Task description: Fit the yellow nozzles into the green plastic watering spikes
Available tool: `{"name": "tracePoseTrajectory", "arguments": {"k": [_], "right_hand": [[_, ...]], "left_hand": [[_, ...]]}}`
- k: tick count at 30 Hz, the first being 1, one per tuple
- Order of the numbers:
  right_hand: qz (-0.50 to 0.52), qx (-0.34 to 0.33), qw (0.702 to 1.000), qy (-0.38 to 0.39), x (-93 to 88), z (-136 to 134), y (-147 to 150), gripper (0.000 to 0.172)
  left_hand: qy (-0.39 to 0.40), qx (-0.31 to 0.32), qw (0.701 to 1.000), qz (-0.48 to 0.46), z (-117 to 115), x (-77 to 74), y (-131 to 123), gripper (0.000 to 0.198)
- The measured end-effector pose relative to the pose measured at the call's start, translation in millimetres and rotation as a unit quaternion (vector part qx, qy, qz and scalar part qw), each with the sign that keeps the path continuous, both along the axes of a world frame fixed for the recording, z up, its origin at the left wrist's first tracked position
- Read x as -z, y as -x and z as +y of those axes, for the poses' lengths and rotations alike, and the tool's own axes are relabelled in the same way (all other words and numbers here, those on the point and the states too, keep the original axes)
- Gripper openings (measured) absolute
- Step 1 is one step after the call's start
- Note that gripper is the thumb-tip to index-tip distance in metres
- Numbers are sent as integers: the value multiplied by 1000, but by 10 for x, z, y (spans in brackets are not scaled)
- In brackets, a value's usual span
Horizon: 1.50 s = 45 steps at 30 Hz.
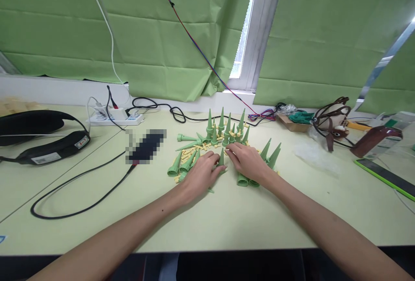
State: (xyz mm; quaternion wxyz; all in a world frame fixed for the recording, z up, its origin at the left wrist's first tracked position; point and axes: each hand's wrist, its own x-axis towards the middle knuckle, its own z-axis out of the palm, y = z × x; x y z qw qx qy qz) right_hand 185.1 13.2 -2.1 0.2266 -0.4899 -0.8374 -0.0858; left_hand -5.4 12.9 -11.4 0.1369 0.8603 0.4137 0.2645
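Several green plastic cones (227, 127) stand upright in a cluster at the middle of the pale table (227, 220); others lie on their sides (181, 164) among small yellow pieces (191, 151). My left hand (201, 175) rests curled on the table, fingers closed round the base of one upright green cone (221, 158). My right hand (248, 162) lies palm down beside it, fingertips touching near that same cone, covering more lying cones (246, 181). What the right fingers grip is hidden.
A black cable (81, 186) loops across the left of the table from a dark device (147, 146). A power strip (116, 118) and black headgear (42, 138) sit far left. Bags, a brown object (376, 140) and a green-edged tablet (385, 177) lie right.
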Motion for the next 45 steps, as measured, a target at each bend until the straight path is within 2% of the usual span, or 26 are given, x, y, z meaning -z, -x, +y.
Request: {"name": "tracePoseTrajectory", "arguments": {"k": [4,8,14,19,28,33,39,45], "right_hand": [[90,-46,994,-31,12,-52,26,32],[144,-72,986,-52,30,-77,46,30],[145,-88,984,-46,50,-72,61,29],[138,-103,984,-46,74,-48,60,22],[135,-102,985,-33,73,-37,62,20],[127,-97,986,-39,85,-27,74,20],[131,-108,984,-60,102,4,85,20],[132,-105,984,-52,100,-3,86,20]], "left_hand": [[-1,-7,1000,-15,-2,3,-2,23],[-5,-10,1000,-22,-1,-43,8,22],[-51,-55,995,69,73,-164,102,55],[-98,-75,985,122,216,-156,201,59],[-73,-78,974,201,349,-71,256,76],[-88,-59,969,224,361,-55,270,66],[-145,-43,958,243,380,-4,300,51],[-201,3,945,259,379,-6,302,32]]}}
